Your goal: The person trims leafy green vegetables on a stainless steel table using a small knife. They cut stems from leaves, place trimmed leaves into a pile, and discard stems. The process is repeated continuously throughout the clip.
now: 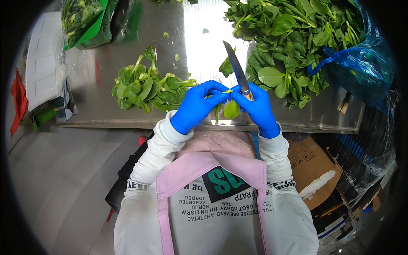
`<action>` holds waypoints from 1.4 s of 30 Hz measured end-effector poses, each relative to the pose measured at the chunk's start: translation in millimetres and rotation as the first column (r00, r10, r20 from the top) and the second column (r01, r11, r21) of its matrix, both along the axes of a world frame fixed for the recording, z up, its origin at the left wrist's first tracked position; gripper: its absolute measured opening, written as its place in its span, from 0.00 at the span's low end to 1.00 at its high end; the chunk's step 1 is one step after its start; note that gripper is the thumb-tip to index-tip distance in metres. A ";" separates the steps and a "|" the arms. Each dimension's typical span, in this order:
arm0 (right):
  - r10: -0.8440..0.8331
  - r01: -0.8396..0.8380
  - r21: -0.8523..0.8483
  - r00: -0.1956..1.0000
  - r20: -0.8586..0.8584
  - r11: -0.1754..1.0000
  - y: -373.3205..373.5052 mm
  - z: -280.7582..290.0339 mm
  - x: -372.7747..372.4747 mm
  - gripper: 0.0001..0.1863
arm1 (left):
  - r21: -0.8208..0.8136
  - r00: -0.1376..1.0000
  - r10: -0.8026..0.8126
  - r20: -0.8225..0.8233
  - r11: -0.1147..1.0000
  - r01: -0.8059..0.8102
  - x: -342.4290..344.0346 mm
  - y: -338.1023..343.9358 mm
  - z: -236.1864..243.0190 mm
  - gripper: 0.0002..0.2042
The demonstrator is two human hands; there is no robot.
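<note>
Both my hands wear blue gloves and meet over the front part of the metal table. Fingers of my left hand [196, 105] pinch a small green leafy stem [231, 109], whose leaf hangs down between the hands. In my right hand [260, 108] is a knife [239, 68], gripped by its light wooden handle, blade slanting up and away to the left. The right fingertips also touch the stem. Left of my hands lies a smaller pile of leafy greens [146, 85]. A larger heap of leafy greens [293, 46] spreads over the far right.
A blue plastic bag [361, 63] lies against the large heap at right. At the far left, greens stand in a green-edged bag [87, 25]. Cut scraps [176, 57] dot the metal table [157, 42]. Below the table at right sits a cardboard box [312, 165].
</note>
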State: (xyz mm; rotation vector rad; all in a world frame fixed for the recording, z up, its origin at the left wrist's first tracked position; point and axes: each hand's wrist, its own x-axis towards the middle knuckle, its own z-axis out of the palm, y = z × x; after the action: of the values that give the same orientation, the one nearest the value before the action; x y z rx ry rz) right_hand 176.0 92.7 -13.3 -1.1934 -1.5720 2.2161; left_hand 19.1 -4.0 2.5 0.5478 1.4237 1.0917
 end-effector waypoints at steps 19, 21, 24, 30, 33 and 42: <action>-0.202 0.158 0.299 0.972 0.123 0.941 0.1 -30.1 37.9 0.15 | 0.207 0.617 0.195 -0.763 0.977 -0.052 -71.9 160.0 -45.2 0.24; -0.188 0.138 0.337 0.974 0.123 0.932 1.9 -25.5 40.6 0.14 | -0.099 0.432 -0.098 -0.897 0.995 0.019 -52.0 164.6 -60.5 0.25; -0.184 0.133 0.366 0.977 0.107 0.921 1.1 -24.0 46.3 0.14 | -0.336 0.439 -0.314 -0.842 0.941 0.030 -36.9 170.0 -75.0 0.21; -0.236 0.222 0.197 0.971 0.048 0.955 8.9 -23.2 52.7 0.15 | -0.047 0.554 -0.032 -0.832 0.999 -0.012 -38.5 141.8 -54.2 0.15; -0.189 0.182 0.091 0.980 0.068 0.979 26.7 -1.9 39.3 0.17 | 0.092 0.655 0.175 -0.735 0.983 -0.159 -54.5 101.7 -49.8 0.14; -0.233 0.038 -0.589 0.937 -0.259 0.807 67.7 -65.1 -58.4 0.21 | 0.163 0.616 0.507 -0.603 0.834 -0.527 -74.0 -21.3 7.6 0.13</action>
State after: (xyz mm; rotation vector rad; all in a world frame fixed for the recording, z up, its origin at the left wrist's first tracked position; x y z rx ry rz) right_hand 117.6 160.4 -78.4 -0.9452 -0.6707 2.7045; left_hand -54.9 -25.4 10.1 0.5090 2.2955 1.4122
